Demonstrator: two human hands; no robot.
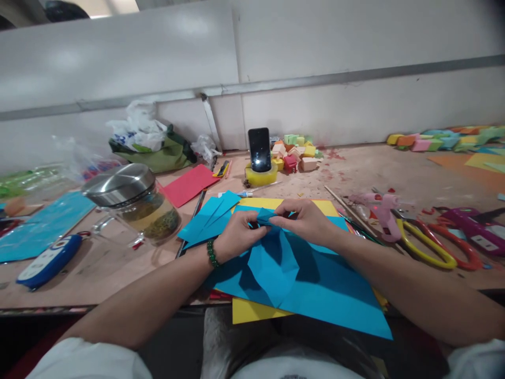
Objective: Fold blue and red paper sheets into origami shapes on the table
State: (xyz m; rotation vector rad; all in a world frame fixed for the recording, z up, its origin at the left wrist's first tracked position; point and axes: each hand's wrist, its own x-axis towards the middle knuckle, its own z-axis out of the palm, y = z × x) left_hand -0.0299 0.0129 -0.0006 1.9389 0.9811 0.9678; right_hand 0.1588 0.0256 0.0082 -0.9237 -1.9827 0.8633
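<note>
Yellow sheet [252, 311]: nearest item, lying under the blue paper, its corner overhanging the table's near edge.
Blue paper [315, 284]: large sheet spread on the table [118, 268] directly before the person, creased, its upper part gathered into a raised fold at centre.
Left hand [236, 235]: fingers closed, pinching the raised fold from the left; a green bead bracelet [212, 254] sits on the wrist.
Right hand [305, 220]: fingers closed, pinching the same fold from the right, fingertips almost meeting those of the left hand.
Blue strips [209, 218]: folded pieces fanned out just left of the left hand, touching the large sheet.
Glass jar [138, 202]: left of the strips, metal lid on, tilted in this view, greenish contents inside.
Blue case [49, 260]: near the left table edge, well apart from the hands.
Scissors [426, 242]: yellow-handled and red-handled pairs lying right of the right forearm.
Pink glue gun [381, 210]: just behind the scissors.
Red sheet [189, 184]: flat, behind the strips.
Phone [259, 149]: upright in a yellow tape roll [260, 175], beyond the hands.
Paper blocks [295, 152]: coloured pile beside the phone, against the wall.
</note>
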